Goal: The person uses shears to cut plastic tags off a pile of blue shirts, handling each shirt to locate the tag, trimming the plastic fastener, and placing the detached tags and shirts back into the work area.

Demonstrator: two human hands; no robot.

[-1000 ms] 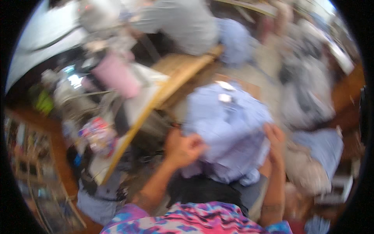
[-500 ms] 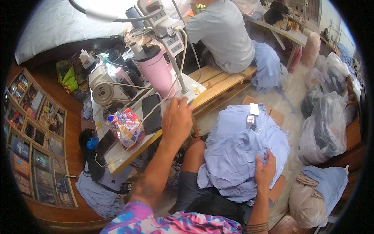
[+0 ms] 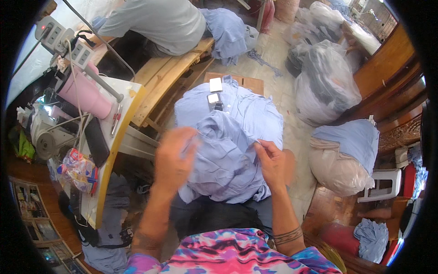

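A pile of light blue shirts [image 3: 237, 132] lies on my lap, with white tags [image 3: 215, 85] on the top collar. My right hand [image 3: 273, 163] pinches a fold of blue fabric at the pile's right side. My left hand [image 3: 172, 157] is blurred and hovers at the pile's left edge, fingers half curled against the cloth. I cannot tell whether it grips anything.
A sewing table [image 3: 107, 150] stands to my left with a pink tumbler [image 3: 82, 95], a black phone [image 3: 96, 141] and a snack bag [image 3: 77, 168]. Another person [image 3: 159, 20] sits on a wooden bench [image 3: 173, 77] ahead. Stuffed plastic sacks [image 3: 328, 82] line the right.
My left hand has come back from the sewing table to the shirt pile. The camera view has swung to the right and down.
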